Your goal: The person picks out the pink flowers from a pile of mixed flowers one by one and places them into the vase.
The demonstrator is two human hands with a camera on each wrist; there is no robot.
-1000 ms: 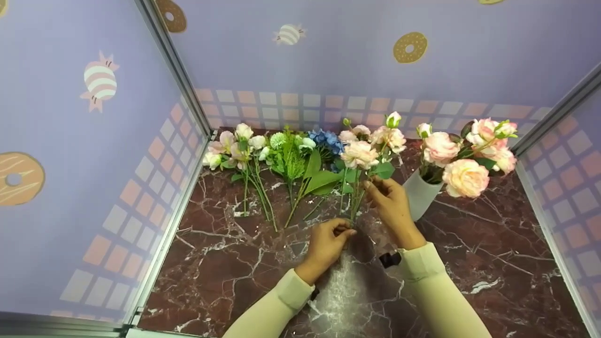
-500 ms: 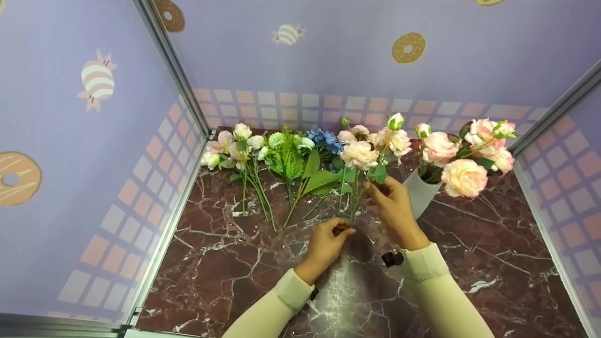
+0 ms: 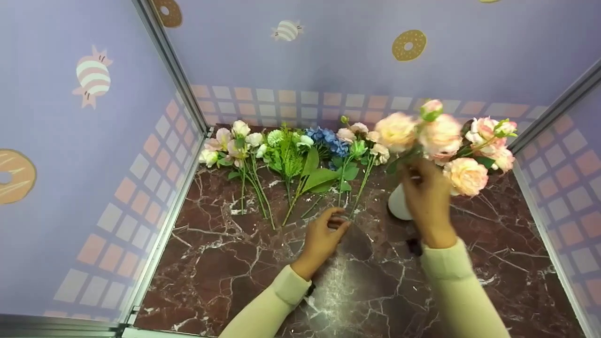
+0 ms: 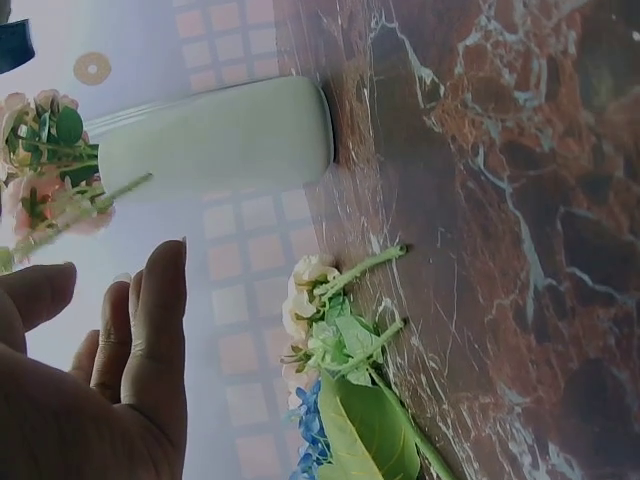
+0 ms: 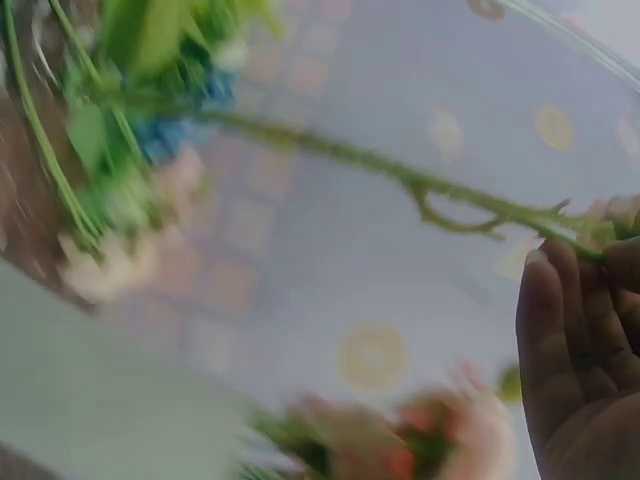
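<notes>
My right hand (image 3: 429,202) pinches a pink-and-cream artificial rose stem (image 5: 350,158) between thumb and fingers, raised off the table. Its blooms (image 3: 396,132) are blurred and overlap the flowers behind. Below and partly behind that hand stands a white vase (image 3: 399,204) with pink roses (image 3: 466,176) in it; its mouth is hidden in the head view. My left hand (image 3: 324,239) holds nothing, fingers relaxed and thumb apart, low over the table by the stem ends of the lying flowers. The left wrist view shows its fingers (image 4: 155,330) extended, with the vase beyond.
A row of artificial flowers lies along the back: white and pale pink blooms (image 3: 239,143), green foliage (image 3: 288,162), a blue hydrangea (image 3: 326,140) and small pale pink flowers (image 3: 380,152). Patterned lilac walls (image 3: 347,56) enclose the marbled tabletop (image 3: 225,272) on three sides.
My right hand has lifted the rose stem from the row and carried it right and up, over the vase. My left hand's fingers have parted from the stem ends and it has shifted slightly left.
</notes>
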